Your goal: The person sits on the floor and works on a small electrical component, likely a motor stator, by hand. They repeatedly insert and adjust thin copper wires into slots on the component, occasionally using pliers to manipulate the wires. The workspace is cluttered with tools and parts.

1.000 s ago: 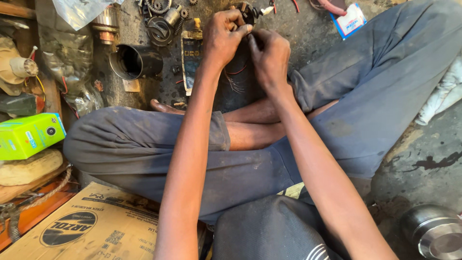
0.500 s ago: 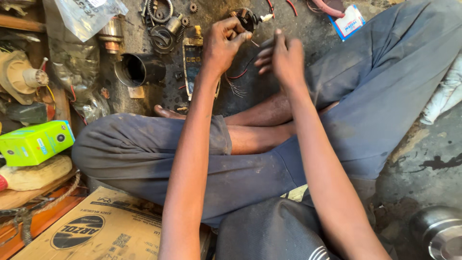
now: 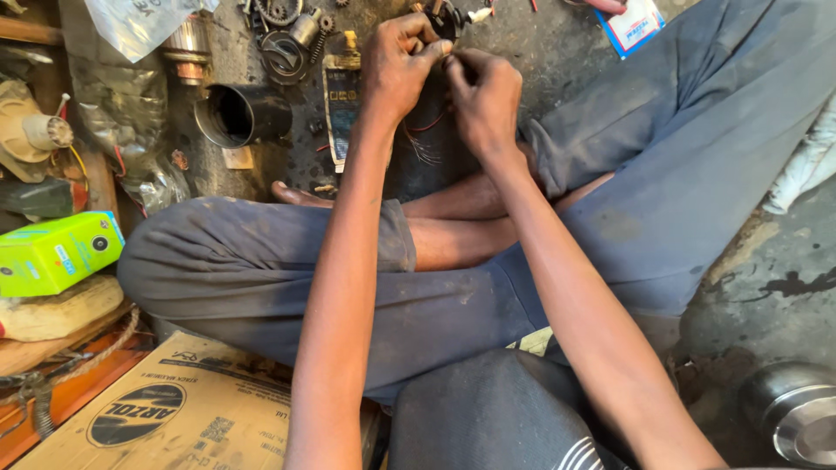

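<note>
Both hands, left hand [image 3: 402, 65] and right hand [image 3: 484, 96], pinch thin wires [image 3: 424, 144] together, green box [image 3: 57, 252] far left, brown carton [image 3: 174, 409] below.

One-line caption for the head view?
Seated cross-legged, left hand and right hand pinch thin wires together.

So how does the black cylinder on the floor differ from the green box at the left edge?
The black cylinder is round, dark and hollow, its open mouth showing; the green box is rectangular, bright and closed. The cylinder lies up near the scattered metal parts, the box lower down beside the left knee. Both lie on their sides, untouched by either hand.
</note>
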